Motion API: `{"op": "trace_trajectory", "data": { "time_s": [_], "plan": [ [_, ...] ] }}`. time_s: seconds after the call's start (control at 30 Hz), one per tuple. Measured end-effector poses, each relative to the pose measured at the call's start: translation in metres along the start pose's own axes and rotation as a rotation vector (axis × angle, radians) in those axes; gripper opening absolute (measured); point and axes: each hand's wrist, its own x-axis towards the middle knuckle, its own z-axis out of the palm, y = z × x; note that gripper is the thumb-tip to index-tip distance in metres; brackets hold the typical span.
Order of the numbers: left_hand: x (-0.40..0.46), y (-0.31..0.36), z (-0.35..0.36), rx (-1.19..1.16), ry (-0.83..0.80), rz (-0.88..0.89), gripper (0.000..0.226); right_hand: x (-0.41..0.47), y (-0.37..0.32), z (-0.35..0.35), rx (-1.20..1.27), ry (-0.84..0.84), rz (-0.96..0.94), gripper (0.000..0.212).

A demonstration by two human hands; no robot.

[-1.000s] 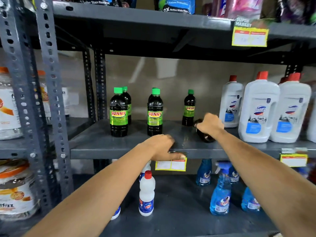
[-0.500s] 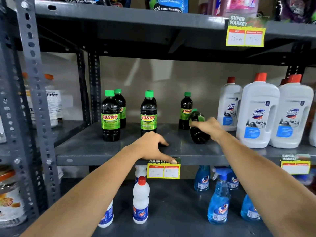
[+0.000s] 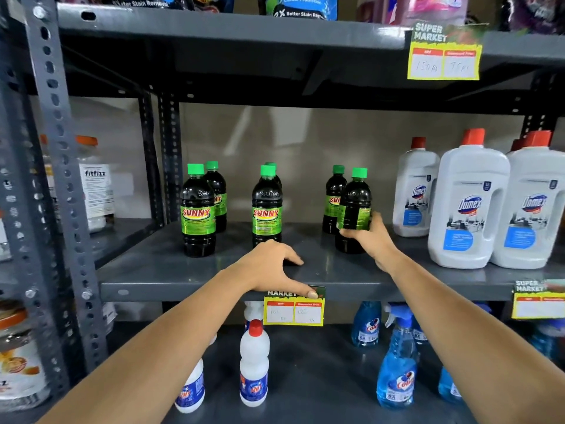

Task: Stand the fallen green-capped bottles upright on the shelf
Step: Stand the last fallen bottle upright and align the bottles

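Right hand: your grip wraps bottle, upright mid-right | left hand: spread on shelf | risk: quick release tips it onto neighbour.

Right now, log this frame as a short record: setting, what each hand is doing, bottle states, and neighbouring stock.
setting: grey metal shelf, middle tier
right hand: gripping the lower body of a green-capped bottle, upright, base on the shelf
left hand: resting on the shelf's front edge, holding nothing
other green-capped bottles: five visible, all upright
fallen bottles: none visible
right neighbours: white Domex jugs
tier below: blue spray bottles
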Motion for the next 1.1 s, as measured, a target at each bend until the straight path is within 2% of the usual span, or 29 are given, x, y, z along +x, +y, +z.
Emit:
{"op": "trace_trajectory", "data": {
  "time_s": [0.1, 0.17, 0.23, 0.37, 0.5, 0.6, 0.7, 0.83, 1.0, 1.1],
  "plan": [
    [0.0005, -0.0008, -0.0001, -0.007, 0.009, 0.012, 0.099, 0.0003, 0.0012, 0.0006, -0.003, 0.02, 0.007, 0.067],
    [0.0005, -0.0005, -0.0003, -0.018, 0.008, 0.007, 0.102, -0.0031, -0.0019, 0.0004, -0.068, 0.05, -0.021, 0.072],
    [0.0002, -0.0008, 0.0, -0.027, 0.006, 0.001, 0.103, -0.0037, -0.0022, 0.0018, -0.073, 0.01, -0.025, 0.076],
    [0.0002, -0.0018, 0.0011, -0.026, 0.021, 0.004, 0.1, -0.0028, -0.0013, 0.0026, -0.01, -0.053, -0.022, 0.068],
    [0.0003, -0.0007, 0.0007, -0.038, 0.023, 0.003, 0.099, -0.0074, -0.0041, 0.0026, -0.113, 0.014, -0.056, 0.083],
    [-0.0002, -0.0006, 0.0008, -0.034, 0.022, 0.006, 0.097, -0.0055, -0.0041, 0.0031, 0.018, -0.074, -0.028, 0.071],
    [0.0, 0.0, 0.0004, -0.031, 0.021, 0.005, 0.097, -0.0049, -0.0035, 0.0021, 0.003, -0.083, -0.023, 0.063],
    [-0.0006, 0.0001, 0.0008, -0.045, 0.021, 0.0, 0.096, -0.0068, -0.0026, 0.0021, -0.077, -0.053, -0.027, 0.08],
    [-0.0007, -0.0005, 0.0022, -0.072, 0.017, -0.016, 0.097, -0.0045, -0.0017, 0.0024, -0.008, -0.106, -0.019, 0.062],
    [-0.0017, 0.0005, 0.0011, -0.061, 0.012, -0.032, 0.097, -0.0063, -0.0018, 0.0014, -0.084, -0.056, -0.019, 0.078]
  ]
}}
